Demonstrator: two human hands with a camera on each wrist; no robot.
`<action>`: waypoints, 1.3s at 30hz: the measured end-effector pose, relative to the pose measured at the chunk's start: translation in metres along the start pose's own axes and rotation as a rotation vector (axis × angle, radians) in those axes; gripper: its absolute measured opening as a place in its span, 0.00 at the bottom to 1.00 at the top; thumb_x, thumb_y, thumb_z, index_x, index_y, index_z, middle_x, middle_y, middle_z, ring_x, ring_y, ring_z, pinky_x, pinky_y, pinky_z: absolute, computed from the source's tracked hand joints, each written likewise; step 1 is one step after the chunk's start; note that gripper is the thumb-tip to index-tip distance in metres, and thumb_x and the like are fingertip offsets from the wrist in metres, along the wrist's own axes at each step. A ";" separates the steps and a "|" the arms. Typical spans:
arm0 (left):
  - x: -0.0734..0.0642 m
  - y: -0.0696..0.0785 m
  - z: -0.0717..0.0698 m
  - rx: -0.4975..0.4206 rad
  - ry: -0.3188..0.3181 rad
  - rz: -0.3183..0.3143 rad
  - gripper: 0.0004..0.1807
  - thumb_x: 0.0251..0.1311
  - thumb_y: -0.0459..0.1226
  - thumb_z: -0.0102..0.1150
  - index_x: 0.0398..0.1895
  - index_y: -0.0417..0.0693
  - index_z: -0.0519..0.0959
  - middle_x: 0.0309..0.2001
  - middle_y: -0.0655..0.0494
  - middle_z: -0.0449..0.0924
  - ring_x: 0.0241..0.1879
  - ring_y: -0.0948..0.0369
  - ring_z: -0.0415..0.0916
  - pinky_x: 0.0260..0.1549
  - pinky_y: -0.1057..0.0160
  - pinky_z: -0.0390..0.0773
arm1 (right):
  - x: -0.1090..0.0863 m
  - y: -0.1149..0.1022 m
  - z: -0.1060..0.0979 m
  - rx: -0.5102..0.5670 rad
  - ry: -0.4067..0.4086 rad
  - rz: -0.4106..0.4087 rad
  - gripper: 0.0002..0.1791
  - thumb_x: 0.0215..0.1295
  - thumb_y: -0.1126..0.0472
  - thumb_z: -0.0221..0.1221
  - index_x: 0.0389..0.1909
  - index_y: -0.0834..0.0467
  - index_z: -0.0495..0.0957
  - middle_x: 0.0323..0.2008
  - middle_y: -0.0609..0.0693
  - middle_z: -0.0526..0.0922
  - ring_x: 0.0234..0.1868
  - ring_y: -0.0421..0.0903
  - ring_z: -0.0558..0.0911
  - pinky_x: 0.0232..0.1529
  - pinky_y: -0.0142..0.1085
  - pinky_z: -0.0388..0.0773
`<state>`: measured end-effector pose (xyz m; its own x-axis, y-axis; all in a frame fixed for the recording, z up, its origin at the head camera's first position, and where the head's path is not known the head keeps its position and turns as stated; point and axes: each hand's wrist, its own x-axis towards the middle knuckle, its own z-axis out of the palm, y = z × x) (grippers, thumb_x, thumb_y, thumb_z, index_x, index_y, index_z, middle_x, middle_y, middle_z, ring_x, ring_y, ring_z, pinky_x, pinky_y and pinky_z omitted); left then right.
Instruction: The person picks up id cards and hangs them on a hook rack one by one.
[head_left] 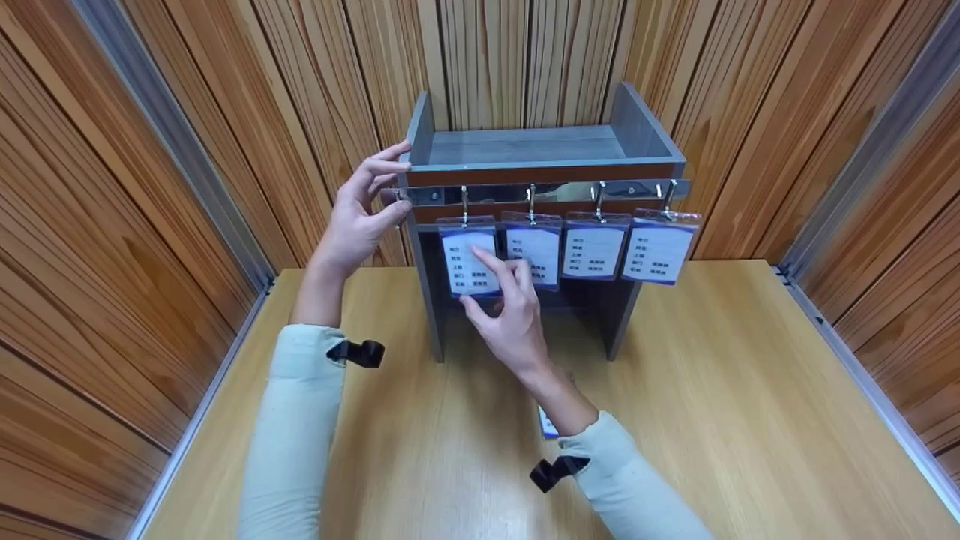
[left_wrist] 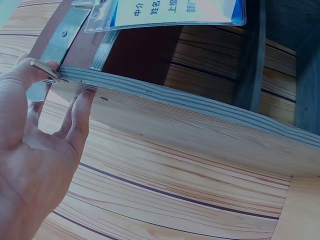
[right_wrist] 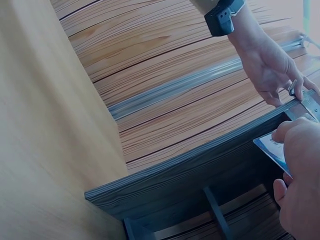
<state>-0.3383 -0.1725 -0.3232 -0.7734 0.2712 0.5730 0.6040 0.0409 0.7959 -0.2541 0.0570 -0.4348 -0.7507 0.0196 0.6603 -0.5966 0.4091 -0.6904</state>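
Several clear-sleeved name badges hang from hooks on a metal rail (head_left: 551, 193) across a grey wooden shelf unit (head_left: 555, 146). At the leftmost badge (head_left: 463, 259), my right hand (head_left: 514, 319) lays an extended index finger over the front, with the thumb lower, near the bottom edge. The right wrist view shows that badge (right_wrist: 272, 149) partly behind the hand. My left hand (head_left: 360, 214) touches the unit's left side with its fingertips. Its thumb lies by a metal hook (left_wrist: 46, 71) at the rail's left end. Neither hand visibly pinches anything.
Another badge (head_left: 547, 424) lies on the wooden table (head_left: 720, 420), partly hidden under my right forearm. Wood-plank walls (head_left: 847, 135) enclose the table at the back and sides. The shelf unit stands near the back wall. Dark wrist cameras (head_left: 360, 352) are strapped to both sleeves.
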 end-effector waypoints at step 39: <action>0.000 0.000 -0.001 -0.008 -0.006 -0.019 0.21 0.78 0.25 0.59 0.68 0.47 0.79 0.89 0.53 0.65 0.88 0.44 0.61 0.87 0.26 0.55 | -0.049 0.039 -0.013 -0.047 -0.079 0.034 0.35 0.69 0.63 0.77 0.77 0.50 0.80 0.50 0.56 0.79 0.38 0.42 0.77 0.38 0.30 0.82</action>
<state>-0.3383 -0.1737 -0.3234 -0.7837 0.2766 0.5562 0.5874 0.0387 0.8084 -0.2368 0.0835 -0.4904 -0.7915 -0.0365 0.6101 -0.5577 0.4516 -0.6965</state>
